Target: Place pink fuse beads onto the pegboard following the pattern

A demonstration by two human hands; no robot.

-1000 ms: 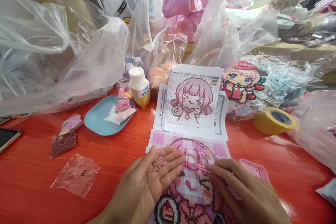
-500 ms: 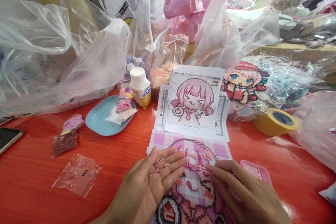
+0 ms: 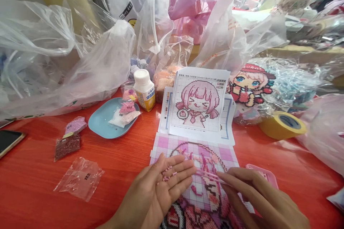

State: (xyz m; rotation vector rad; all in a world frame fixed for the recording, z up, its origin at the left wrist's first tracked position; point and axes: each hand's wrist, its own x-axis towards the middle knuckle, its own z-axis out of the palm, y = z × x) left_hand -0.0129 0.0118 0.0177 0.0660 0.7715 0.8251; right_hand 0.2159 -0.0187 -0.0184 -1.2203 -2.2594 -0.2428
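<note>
The left hand (image 3: pixel 152 189) lies palm up over the left edge of a gridded pegboard (image 3: pixel 229 152) on the bench (image 3: pixel 126 161), its fingers extended and slightly apart, with loose pink beads (image 3: pixel 168 177) in the palm. The right hand (image 3: pixel 258 193) has its fingers clamped on pink tweezers (image 3: pixel 208 175) over the pegboard's partly filled bead picture (image 3: pixel 190 214). A printed pattern sheet (image 3: pixel 197 103) stands at the pegboard's far edge; a pink tray (image 3: pixel 268 175) sits beyond its right edge.

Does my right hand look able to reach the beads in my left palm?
Probably yes: your right hand holds pink tweezers nearby, and your left hand is palm up, its beads uncovered.
</note>
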